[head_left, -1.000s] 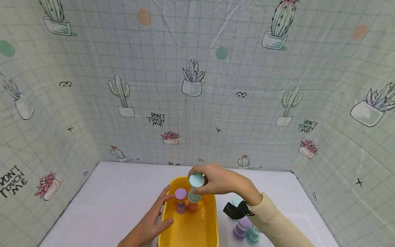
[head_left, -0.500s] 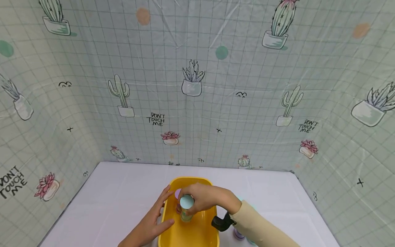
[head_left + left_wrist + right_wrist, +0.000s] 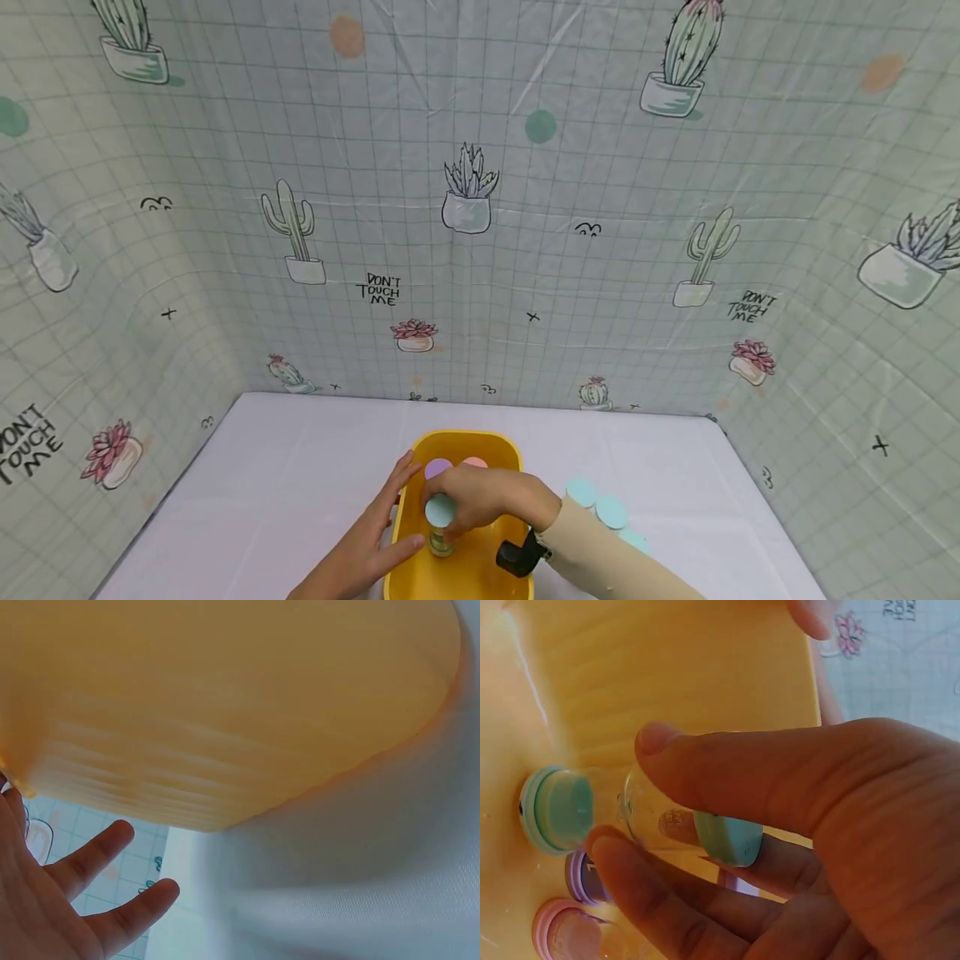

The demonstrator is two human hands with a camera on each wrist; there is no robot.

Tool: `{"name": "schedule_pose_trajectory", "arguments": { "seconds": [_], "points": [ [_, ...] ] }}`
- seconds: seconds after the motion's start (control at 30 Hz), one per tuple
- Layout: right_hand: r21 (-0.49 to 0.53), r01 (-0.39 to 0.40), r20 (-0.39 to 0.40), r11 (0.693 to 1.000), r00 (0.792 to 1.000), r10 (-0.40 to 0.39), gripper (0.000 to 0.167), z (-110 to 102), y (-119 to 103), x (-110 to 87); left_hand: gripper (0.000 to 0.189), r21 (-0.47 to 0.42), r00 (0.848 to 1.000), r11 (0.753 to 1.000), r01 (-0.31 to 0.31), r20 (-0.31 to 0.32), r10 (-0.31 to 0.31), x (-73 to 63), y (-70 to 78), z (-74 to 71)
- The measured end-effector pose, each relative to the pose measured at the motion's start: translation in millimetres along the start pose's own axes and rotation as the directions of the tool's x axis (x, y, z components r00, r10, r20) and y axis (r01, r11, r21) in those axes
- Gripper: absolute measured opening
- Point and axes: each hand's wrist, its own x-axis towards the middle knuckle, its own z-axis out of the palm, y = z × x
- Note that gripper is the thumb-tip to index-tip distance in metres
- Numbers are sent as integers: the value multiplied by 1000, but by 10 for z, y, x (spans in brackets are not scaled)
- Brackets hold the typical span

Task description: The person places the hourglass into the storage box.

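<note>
In the head view my right hand [image 3: 480,500] reaches into a yellow tub [image 3: 476,575] and holds a clear sand timer with mint caps [image 3: 440,510]. The right wrist view shows thumb and fingers around the glass of this mint timer [image 3: 562,806], its lower cap close to the tub's floor. A purple-capped timer [image 3: 438,468] and a pink-capped timer [image 3: 474,462] stand just behind it, partly hidden by the hand. My left hand [image 3: 367,533] is at the tub's left side, fingers spread, thumb over the rim. The left wrist view shows its fingers [image 3: 131,919] straight beside the tub's outer wall.
Several more timers with mint tops [image 3: 611,512] stand on the white table [image 3: 300,450] right of the tub, partly covered by my right sleeve [image 3: 600,550]. A cactus-print cloth [image 3: 480,267] hangs behind and on both sides.
My right hand has carried the mint timer from above the tub's far end down and leftward into the tub, before the purple timer. The pink top has come into view. My left hand stays put.
</note>
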Motion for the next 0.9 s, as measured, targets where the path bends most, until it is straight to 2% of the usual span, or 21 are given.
{"name": "schedule_pose_trajectory", "arguments": {
  "seconds": [0.3,0.47,0.7,0.9],
  "points": [
    [-44,31,-26,999,999,-32,36,28,-4,65,80,-15,999,999,-46,4,46,-2,-33,10],
    [-61,21,-37,998,999,-23,38,28,-9,74,79,-15,999,999,-31,11,31,9,-20,0],
    [-66,1,-30,998,1000,-3,38,1,-23,64,79,-18,1000,1000,-23,8,23,15,-2,-13],
    [-66,-51,-14,997,999,50,34,2,-38,67,78,-36,999,998,-52,13,52,15,-46,6]
  ]
}}
